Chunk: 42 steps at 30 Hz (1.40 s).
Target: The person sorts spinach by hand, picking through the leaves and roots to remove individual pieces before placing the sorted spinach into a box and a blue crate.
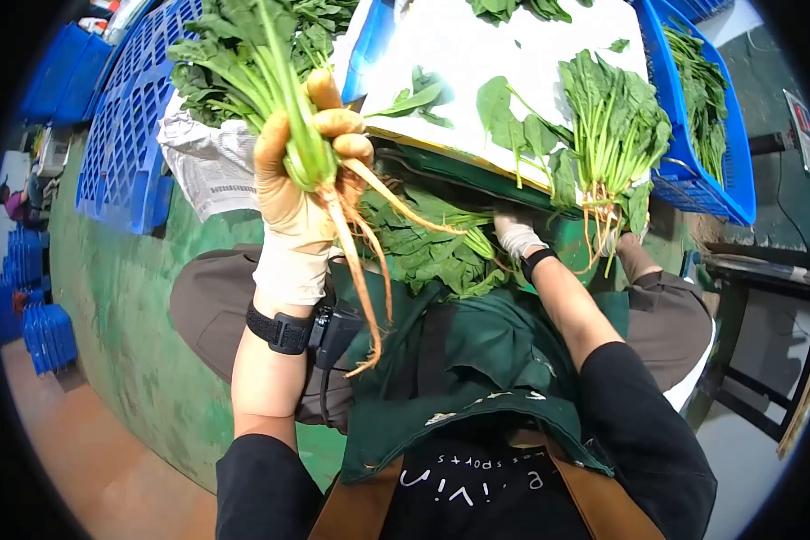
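Observation:
My left hand (301,171), in a stained glove, is raised at the upper left, its fingers wrapped round the stems of a leafy green bunch (310,151). Long pale roots hang below that hand. Lower down, near the front edge of the white work surface (459,67), is my right hand (517,234), also gloved. Its fingers are mostly hidden at the table edge, beside loose greens (432,247) above my lap. Another bunch with roots (607,135) lies over the right front part of the white surface.
A blue crate (738,171) with greens stands at the right. More greens rest on a white sack (211,162) at the left, beside a blue plastic crate (121,135). Stacked blue crates (49,337) and a person (13,205) are at the far left.

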{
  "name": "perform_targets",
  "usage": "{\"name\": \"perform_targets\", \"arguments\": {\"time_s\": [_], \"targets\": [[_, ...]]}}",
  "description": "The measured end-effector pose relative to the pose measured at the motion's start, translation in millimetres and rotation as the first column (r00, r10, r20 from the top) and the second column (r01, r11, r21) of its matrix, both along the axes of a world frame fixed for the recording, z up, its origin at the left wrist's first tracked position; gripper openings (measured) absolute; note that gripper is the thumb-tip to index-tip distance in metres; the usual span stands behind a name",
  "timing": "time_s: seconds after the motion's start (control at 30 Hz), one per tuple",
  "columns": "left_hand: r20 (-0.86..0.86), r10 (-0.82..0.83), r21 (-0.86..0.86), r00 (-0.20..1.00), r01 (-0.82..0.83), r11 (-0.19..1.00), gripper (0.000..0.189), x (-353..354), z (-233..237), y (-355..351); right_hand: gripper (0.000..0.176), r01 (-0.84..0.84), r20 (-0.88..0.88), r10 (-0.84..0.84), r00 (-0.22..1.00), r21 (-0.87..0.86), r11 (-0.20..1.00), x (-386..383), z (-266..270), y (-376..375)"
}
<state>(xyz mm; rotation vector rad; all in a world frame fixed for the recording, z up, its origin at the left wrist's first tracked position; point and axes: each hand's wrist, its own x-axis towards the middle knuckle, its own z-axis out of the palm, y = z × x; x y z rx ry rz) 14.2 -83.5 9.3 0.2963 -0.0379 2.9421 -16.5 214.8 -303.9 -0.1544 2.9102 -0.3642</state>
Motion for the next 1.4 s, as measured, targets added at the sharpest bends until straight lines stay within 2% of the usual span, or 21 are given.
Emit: {"name": "perform_targets", "arguments": {"time_s": [0.1, 0.13, 0.17, 0.3, 0.43, 0.5, 0.57, 0.63, 0.7, 0.73, 0.77, 0.87, 0.97, 1.03, 1.1, 1.17, 1.23, 1.3, 1.33, 1.37, 1.4], "targets": [[-0.07, -0.026, -0.055, 0.997, 0.022, 0.998, 0.036, 0, -10, -3, 0.029, 0.078, -0.073, -0.089, 0.993, -0.144, 0.987, -1, 2, 0], [-0.065, -0.006, -0.072, 0.998, 0.001, 0.997, 0.037, -2, -10, -5, 0.02, -0.134, 0.067, 0.127, 0.99, 0.104, 0.986, 0, 0, 7], [-0.059, 0.011, -0.085, 0.998, -0.016, 0.996, 0.038, -2, -11, -6, 0.021, -0.277, 0.216, 0.236, 0.948, 0.188, 0.942, 7, 42, -1], [-0.006, 0.114, -0.046, 0.994, -0.114, 0.992, 0.036, -7, -5, -9, 0.029, -0.472, 0.314, 0.462, 0.83, -0.049, 0.88, 31, 168, -11], [0.03, 0.235, -0.121, 0.971, -0.23, 0.966, 0.03, -7, 6, -28, 0.039, -0.235, 0.435, 0.4, 0.807, -0.384, 0.893, 47, 290, -6], [-0.063, 0.201, -0.07, 0.978, -0.205, 0.976, 0.033, -6, 14, -44, 0.04, -0.015, 0.505, 0.285, 0.815, -0.473, 0.881, 51, 347, 1], [-0.128, 0.224, 0.099, 0.966, -0.212, 0.972, 0.042, -2, 22, -59, 0.036, 0.112, 0.468, 0.239, 0.851, -0.607, 0.787, 57, 381, 10], [-0.171, 0.244, 0.097, 0.954, -0.23, 0.968, 0.046, 1, 29, -62, 0.031, 0.144, 0.398, 0.201, 0.895, -0.686, 0.714, 59, 387, 21], [-0.135, 0.254, 0.044, 0.958, -0.251, 0.967, 0.046, 4, 34, -53, 0.035, 0.282, 0.391, 0.13, 0.911, -0.821, 0.496, 55, 392, 20], [-0.166, 0.147, -0.01, 0.975, -0.151, 0.988, 0.044, 5, 32, -50, 0.046, 0.32, 0.409, 0.178, 0.895, -0.867, 0.383, 53, 383, 21], [-0.115, 0.168, -0.022, 0.979, -0.171, 0.985, 0.041, 2, 18, -52, 0.062, 0.362, 0.407, 0.194, 0.892, -0.903, 0.23, 52, 373, 15], [0.04, 0.12, -0.282, 0.992, -0.104, 0.954, 0.037, 2, -6, -23, 0.056, 0.525, 0.435, 0.355, 0.827, -0.824, -0.213, 47, 350, 0], [0.211, 0.133, -0.535, 0.968, 0.0, 0.845, 0.039, 6, -21, 16, 0.058, 0.563, 0.413, 0.441, 0.797, -0.773, -0.293, 44, 340, -9], [0.288, 0.195, -0.612, 0.938, 0.024, 0.79, 0.046, 11, -20, 43, 0.058, 0.548, 0.405, 0.448, 0.797, -0.797, -0.255, 48, 343, -17], [0.318, 0.156, -0.551, 0.935, 0.048, 0.833, 0.046, 15, -5, 66, 0.061, 0.581, 0.402, 0.512, 0.759, -0.773, -0.254, 55, 342, -26], [0.199, -0.15, -0.338, 0.968, 0.212, 0.917, 0.047, 12, -41, 69, 0.057, 0.641, 0.405, 0.591, 0.698, -0.721, -0.263, 60, 334, -38], [0.137, -0.233, -0.306, 0.963, 0.264, 0.915, 0.056, 16, -29, 75, 0.054, 0.624, 0.586, 0.429, 0.687, -0.779, 0.064, 66, 326, -50], [0.143, -0.245, -0.314, 0.959, 0.279, 0.908, 0.058, 16, -30, 73, 0.049, 0.676, 0.621, 0.421, 0.661, -0.736, 0.025, 67, 321, -53], [0.146, -0.241, -0.314, 0.959, 0.276, 0.909, 0.058, 16, -31, 73, 0.044, 0.501, 0.558, 0.21, 0.803, -0.822, 0.269, 68, 320, -54], [0.141, -0.178, -0.378, 0.974, 0.219, 0.899, 0.057, 15, -32, 73, 0.039, 0.326, 0.399, 0.03, 0.916, -0.787, 0.523, 69, 318, -57], [0.129, -0.117, -0.443, 0.985, 0.163, 0.882, 0.056, 14, -32, 73, 0.03, 0.147, 0.073, -0.144, 0.987, -0.772, 0.618, 72, 317, -63]]}}
